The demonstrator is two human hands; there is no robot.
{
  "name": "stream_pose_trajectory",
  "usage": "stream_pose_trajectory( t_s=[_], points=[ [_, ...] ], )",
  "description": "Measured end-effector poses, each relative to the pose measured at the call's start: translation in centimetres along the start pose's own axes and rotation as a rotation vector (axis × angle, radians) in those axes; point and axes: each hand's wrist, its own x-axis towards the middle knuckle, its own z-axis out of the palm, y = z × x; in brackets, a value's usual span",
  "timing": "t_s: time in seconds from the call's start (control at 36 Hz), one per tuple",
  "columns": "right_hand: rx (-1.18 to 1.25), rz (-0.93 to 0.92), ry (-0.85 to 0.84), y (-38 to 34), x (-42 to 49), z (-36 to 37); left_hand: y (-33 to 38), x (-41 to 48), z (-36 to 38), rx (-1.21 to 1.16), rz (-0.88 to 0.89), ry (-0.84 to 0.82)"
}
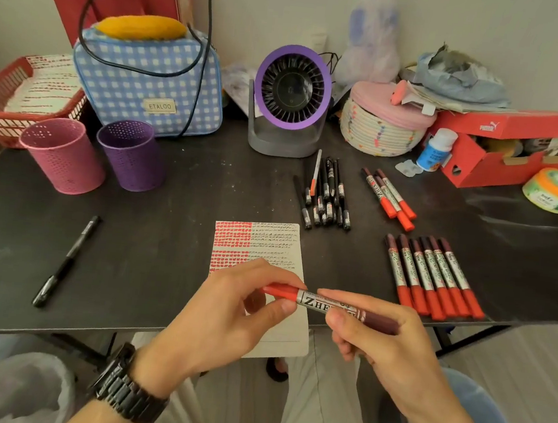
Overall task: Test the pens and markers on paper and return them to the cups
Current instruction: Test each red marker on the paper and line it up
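Both hands hold one red marker (321, 300) level above the paper (267, 244), which is filled with red and black test marks. My left hand (232, 313) pinches its red cap end; my right hand (378, 339) grips the dark barrel end. Several red markers (432, 275) lie in a row at the right, three more red markers (389, 197) behind them. Several black pens (327, 195) lie in the middle. A single black pen (67, 259) lies at the left. A pink cup (63, 154) and a purple cup (132, 154) stand at the back left.
A purple desk fan (289, 98) stands behind the pens. A checked blue bag (146, 80) and a red basket (4, 96) sit at the back left. A woven basket (380, 122), a red shoebox (518, 150) and a green tub (557, 190) crowd the back right.
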Motion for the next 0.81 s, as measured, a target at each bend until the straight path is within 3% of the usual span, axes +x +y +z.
stream_pose_trajectory(
  t_s=[0.22,0.42,0.5,0.61,0.69,0.81],
  points=[
    [-0.223,0.022,-0.126,-0.2,0.5,0.2,-0.7,-0.8,-0.8,0.084,0.019,-0.007],
    [-0.324,-0.076,-0.041,1.4,0.6,1.1,-1.2,-0.3,-0.5,0.078,-0.032,-0.006],
    [-0.253,-0.057,0.007,2.2,0.6,1.5,-1.2,0.1,-0.5,-0.316,-0.131,0.001],
    [-0.141,-0.024,0.047,2.9,0.4,1.9,-0.8,1.0,-0.8,-0.934,-0.22,0.161],
    [-0.075,0.013,0.041,3.3,0.1,2.4,-0.2,1.8,-0.6,-1.195,-0.301,0.252],
    [0.031,0.077,0.048,3.8,-0.5,3.4,0.7,2.8,-0.1,-1.348,-0.362,0.336]
  ],
)
